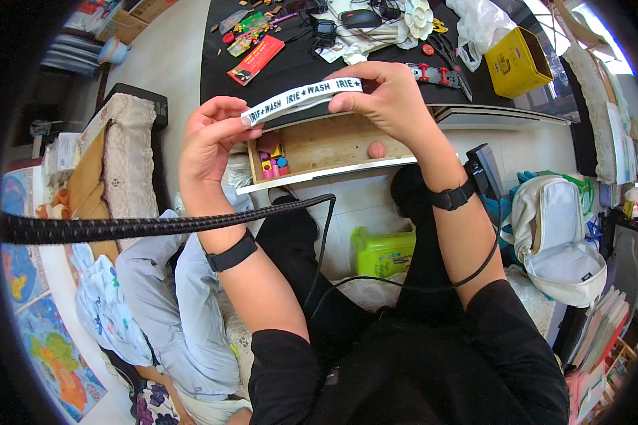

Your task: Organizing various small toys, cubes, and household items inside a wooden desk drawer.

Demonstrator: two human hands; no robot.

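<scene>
A white fabric strap (305, 99) printed with dark lettering and stars is stretched between my hands, above an open wooden drawer (327, 138). My left hand (210, 138) pinches its left end between thumb and fingers. The right end is held by my right hand (385, 98), thumb below and fingers behind. The strap looks doubled, with a second layer below the front one. Inside the drawer, small colored toy blocks (274, 162) lie in the left corner. A reddish-brown ball (376, 150) rests towards the drawer's right side.
On the black table (308, 69) are a red packet (256, 59), a computer mouse (360, 18), cables, scattered bits, a plastic bag (481, 26) and a yellow tin (518, 61). A green stool (383, 249) stands between my legs. Another person's legs (186, 297) are at left, an open backpack (555, 239) at right.
</scene>
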